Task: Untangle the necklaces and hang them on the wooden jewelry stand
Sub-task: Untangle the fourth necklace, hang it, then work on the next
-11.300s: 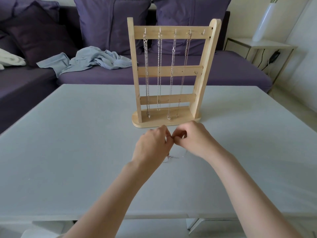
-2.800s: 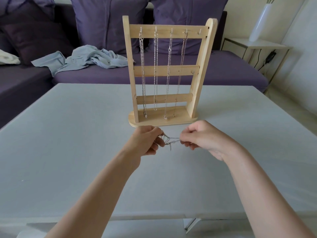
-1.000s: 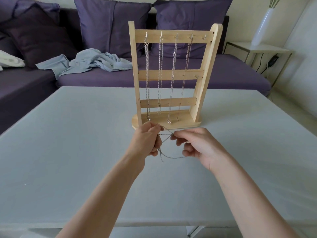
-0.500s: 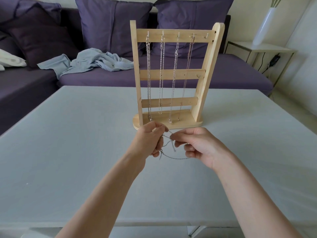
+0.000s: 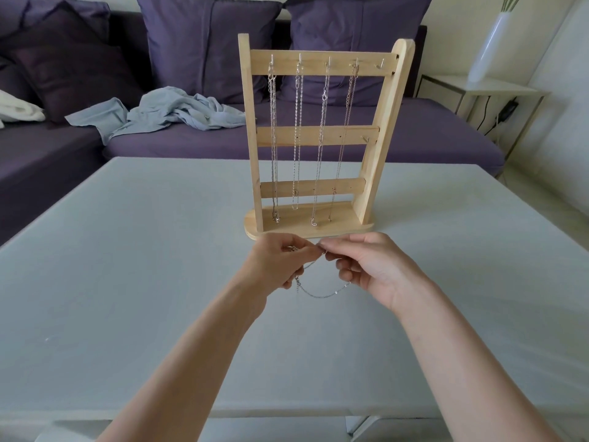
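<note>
Left hand: the left hand is held just above the table, near side of the stand, fingers curled, fingertips pinching a fine silver chain
Right hand: the right hand sits just right of the left one, thumb and forefinger pinching the same chain where the two hands almost touch, other fingers loosely curled
Loose chain: it droops in a shallow loop between and below both hands, over the table, with a small clasp end dangling near the left hand's lower fingers; whether it is still knotted cannot be told
Stand: the wooden jewelry stand is upright at the middle of the table, just beyond the hands, with three crossbars on an oval base
Hung necklaces: four silver necklaces hang side by side from the top bar's hooks, reaching down to the base; the rightmost hook is bare
Table: pale grey table under everything
Far side: purple sofa with cushions, a crumpled light blue cloth on its seat at the left
Far right: white vase on a small side table
</note>
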